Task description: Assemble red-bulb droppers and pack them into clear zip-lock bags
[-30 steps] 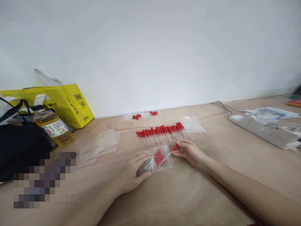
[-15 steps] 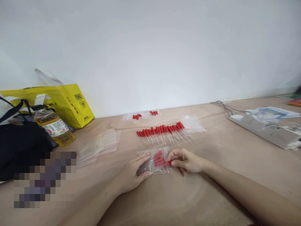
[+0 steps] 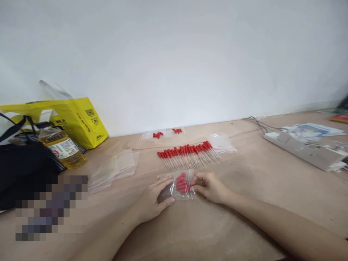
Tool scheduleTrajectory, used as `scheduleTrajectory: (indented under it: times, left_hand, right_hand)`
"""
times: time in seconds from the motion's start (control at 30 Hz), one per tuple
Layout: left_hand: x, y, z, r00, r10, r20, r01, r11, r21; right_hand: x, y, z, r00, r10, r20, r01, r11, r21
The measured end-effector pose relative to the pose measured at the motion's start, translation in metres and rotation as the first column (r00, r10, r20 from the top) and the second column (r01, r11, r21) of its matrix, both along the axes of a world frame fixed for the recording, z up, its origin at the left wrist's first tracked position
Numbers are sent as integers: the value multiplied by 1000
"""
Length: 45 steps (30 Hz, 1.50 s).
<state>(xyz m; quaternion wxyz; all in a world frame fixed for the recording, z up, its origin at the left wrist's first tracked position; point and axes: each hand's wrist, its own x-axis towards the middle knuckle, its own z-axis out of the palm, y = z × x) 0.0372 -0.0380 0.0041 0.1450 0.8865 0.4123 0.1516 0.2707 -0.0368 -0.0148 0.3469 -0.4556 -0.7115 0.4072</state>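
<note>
A clear zip bag [image 3: 176, 195] with several red-tipped droppers [image 3: 182, 183] inside lies flat on the table. My left hand [image 3: 156, 198] rests on the bag's left part, its thumb and fingers spread apart. At the bag's right edge, my right hand [image 3: 208, 186] has thumb and index finger pinched together beside the red tips; what sits between the fingertips is too small to make out. Just beyond the bag, a row of clear droppers with red bulbs [image 3: 187, 149] lies side by side, bulbs toward the wall.
Flat clear bags lie at the left [image 3: 122, 165] and right [image 3: 224, 143] of the row. Near the wall are small red pieces [image 3: 158, 135] on bags. An oil bottle [image 3: 63, 148] and yellow bag [image 3: 92, 125] stand left; a power strip [image 3: 304, 150] lies right.
My right hand has moved slightly left, and the red piece that stuck out at its fingertips now lies within the bag. My left hand has stayed in place.
</note>
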Motion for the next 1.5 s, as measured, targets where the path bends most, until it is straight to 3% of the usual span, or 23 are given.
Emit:
scheduleTrajectory:
  times: [0.07, 0.13, 0.27, 0.4, 0.57, 0.8, 1.1, 1.3, 1.4, 1.5]
  left_hand:
    - [-1, 1, -2, 1000, -4, 10, 4, 1000, 18]
    - [-2, 2, -4, 999, -9, 32, 7, 999, 37]
    - [-5, 4, -10, 995, 51, 82, -55, 997, 46]
    - [-7, 6, -12, 986, 135, 101, -142, 988, 58]
    - [-8, 6, -12, 982, 159, 98, -167, 982, 85]
    - [-7, 5, -12, 982, 165, 87, -174, 979, 108]
    - [-8, 5, -13, 982, 177, 72, -185, 976, 116]
    - [-7, 4, -13, 991, 124, 52, -129, 988, 86]
    - [-7, 4, -11, 993, 105, 60, -110, 991, 71]
    - [-7, 5, -10, 993, 94, 78, -98, 993, 60]
  right_hand:
    - [1, 0, 1, 997, 8, 72, -18, 989, 144]
    - [5, 1, 2, 990, 66, 127, -90, 977, 193]
    - [7, 8, -3, 986, 129, 108, -144, 979, 147]
    - [1, 12, -9, 997, 38, 74, -47, 990, 130]
    - [-4, 10, -9, 988, -105, 111, 85, 982, 171]
    - [0, 13, -9, 993, 109, 44, -111, 992, 58]
    - [-8, 8, -6, 979, -139, 147, 117, 982, 150]
    - [3, 16, -5, 1000, 10, -11, -9, 996, 93]
    - [13, 25, -2, 982, -188, 12, 185, 972, 146]
    - [17, 32, 4, 923, -351, 159, 322, 929, 180]
